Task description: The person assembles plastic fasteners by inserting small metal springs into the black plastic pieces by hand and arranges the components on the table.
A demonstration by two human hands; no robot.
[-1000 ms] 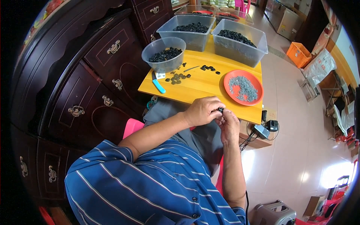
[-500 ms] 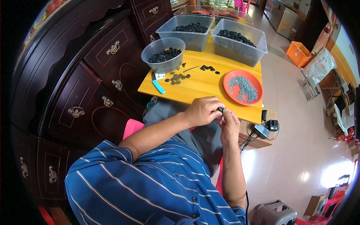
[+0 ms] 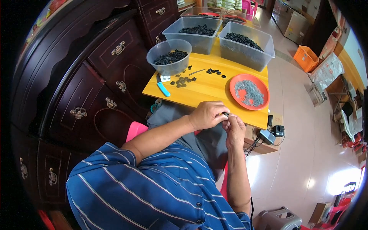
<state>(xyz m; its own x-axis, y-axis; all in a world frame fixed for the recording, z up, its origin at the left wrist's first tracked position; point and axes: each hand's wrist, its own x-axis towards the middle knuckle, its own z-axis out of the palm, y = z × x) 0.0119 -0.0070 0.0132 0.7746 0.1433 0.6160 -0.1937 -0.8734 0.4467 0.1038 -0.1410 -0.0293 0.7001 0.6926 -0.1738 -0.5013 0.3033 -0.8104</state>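
Nothing has moved; round bowl (image 3: 169,57) holds black rings (image 3: 170,56).

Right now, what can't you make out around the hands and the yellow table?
- Small dark part, head view: pinched between the left hand and right hand; fingers cover most of it, shape unclear.
- Grey pieces on the orange plate: too small to tell apart.
- Near edge of the yellow table: hidden behind both hands.
- Far bins: only the top layer of black parts shows.
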